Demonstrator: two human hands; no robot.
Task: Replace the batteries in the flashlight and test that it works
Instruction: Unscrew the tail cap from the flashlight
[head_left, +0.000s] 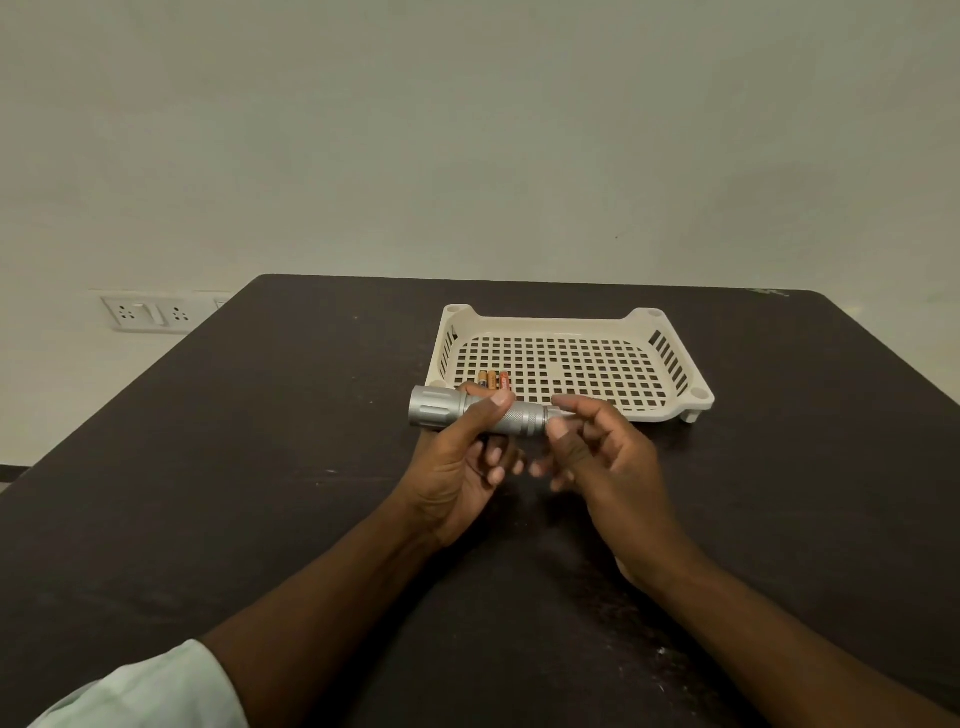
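Silver flashlight (467, 413), cream perforated tray (550, 319), dark table (260, 467), orange batteries (492, 381)

Silver flashlight (478, 413), held level above the table, its wide ribbed head pointing left and its knurled barrel running right to the tail cap. Three small batteries (492, 380), orange and gold, lying side by side in the near-left corner of the perforated cream tray (670, 410), just behind the flashlight.

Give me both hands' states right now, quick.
Left hand: grips the flashlight by its body.
Right hand: pinches the flashlight's tail cap.
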